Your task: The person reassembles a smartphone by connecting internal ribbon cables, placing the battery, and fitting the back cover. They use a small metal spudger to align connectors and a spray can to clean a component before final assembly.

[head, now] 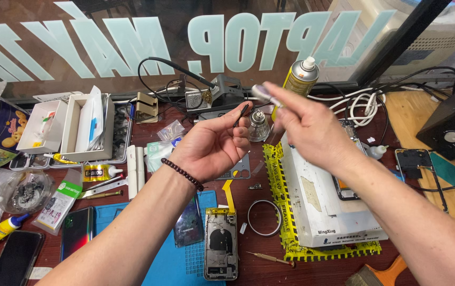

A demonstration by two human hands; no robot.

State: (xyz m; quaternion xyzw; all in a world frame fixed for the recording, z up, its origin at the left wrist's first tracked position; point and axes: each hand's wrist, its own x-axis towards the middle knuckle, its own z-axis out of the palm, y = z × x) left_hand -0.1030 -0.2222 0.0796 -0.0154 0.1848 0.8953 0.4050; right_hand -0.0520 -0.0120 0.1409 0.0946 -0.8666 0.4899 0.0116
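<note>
Left hand (214, 145) pinching thin black tool (243, 112); right hand (304, 127) gripping pale brush (262, 94)

Left grip (214, 145) is raised over the desk (270, 267), fingers curled, pinching a thin dark tool (244, 113) at the fingertips; bead bracelet (183, 174) on its wrist. Right grip (304, 127) is just beside it, pinching a small pale object (262, 92), blurred. Small glass bottle (258, 126) sits between and behind both grips. Spray can (300, 77) behind the right grip. White box machine (325, 198) below the right grip. Opened phone (221, 243) on blue mat (177, 262) below the left grip.
</note>
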